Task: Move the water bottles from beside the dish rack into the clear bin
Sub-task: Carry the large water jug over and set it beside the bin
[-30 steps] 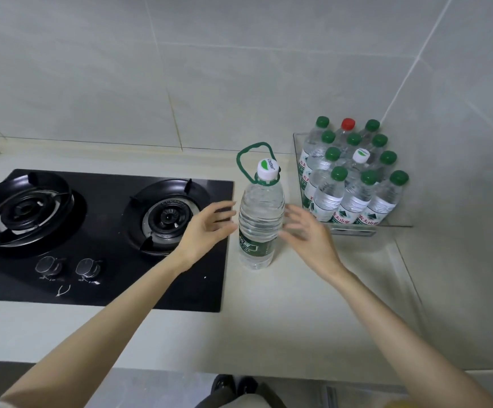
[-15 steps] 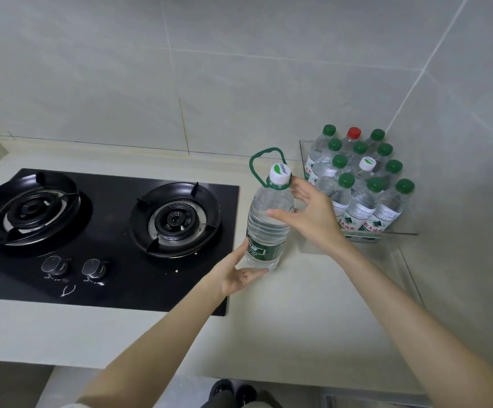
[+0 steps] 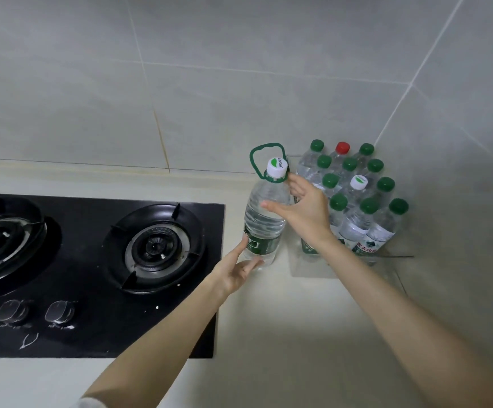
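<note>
A large water bottle (image 3: 264, 219) with a white cap and a green carry loop stands upright on the counter, just left of the clear bin (image 3: 307, 270). My right hand (image 3: 307, 213) grips its upper body, thumb across the front and fingers behind the shoulder. My left hand (image 3: 233, 272) is palm up at the base, with straight fingers under the bottom and the thumb along the side. I cannot tell whether the bottle is off the counter. Several small water bottles (image 3: 357, 222), mostly green-capped, fill the bin in the corner.
A black two-burner gas hob (image 3: 92, 260) lies to the left, its edge close to the large bottle. Tiled walls close off the back and the right side behind the bin. Pale counter (image 3: 283, 334) stretches toward me in front of the bin.
A second ago both hands hovered open beside the bottle. Since then the right hand has gripped its upper part and the left has dropped to its base, bringing the bottle nearer the bin.
</note>
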`<state>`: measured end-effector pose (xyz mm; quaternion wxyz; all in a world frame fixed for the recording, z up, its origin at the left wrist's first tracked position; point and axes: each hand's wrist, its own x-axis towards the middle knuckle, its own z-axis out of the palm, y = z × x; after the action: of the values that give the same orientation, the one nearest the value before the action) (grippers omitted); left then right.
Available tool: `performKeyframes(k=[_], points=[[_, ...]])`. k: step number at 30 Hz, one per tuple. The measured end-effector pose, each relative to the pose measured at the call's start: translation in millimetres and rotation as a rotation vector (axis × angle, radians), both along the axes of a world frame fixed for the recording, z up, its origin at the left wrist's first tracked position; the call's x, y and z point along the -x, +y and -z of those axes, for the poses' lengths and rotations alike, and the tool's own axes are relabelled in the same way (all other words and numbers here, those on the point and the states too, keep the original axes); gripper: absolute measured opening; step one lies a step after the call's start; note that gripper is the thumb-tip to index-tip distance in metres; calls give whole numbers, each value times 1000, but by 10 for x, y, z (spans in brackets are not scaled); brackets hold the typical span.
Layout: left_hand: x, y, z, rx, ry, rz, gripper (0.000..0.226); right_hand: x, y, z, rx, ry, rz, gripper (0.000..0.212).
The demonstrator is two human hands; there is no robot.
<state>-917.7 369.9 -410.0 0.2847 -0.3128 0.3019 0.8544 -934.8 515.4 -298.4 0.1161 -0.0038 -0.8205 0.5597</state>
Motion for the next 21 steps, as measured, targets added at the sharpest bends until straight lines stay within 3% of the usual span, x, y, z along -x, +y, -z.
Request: performKeyframes(k=[6,21], points=[[530,230,-60,27,60,11,35,578,118,3,30,-25,84,76],[1712,494,-21,12,57,15,45,1679,324,97,132,-11,133,73]])
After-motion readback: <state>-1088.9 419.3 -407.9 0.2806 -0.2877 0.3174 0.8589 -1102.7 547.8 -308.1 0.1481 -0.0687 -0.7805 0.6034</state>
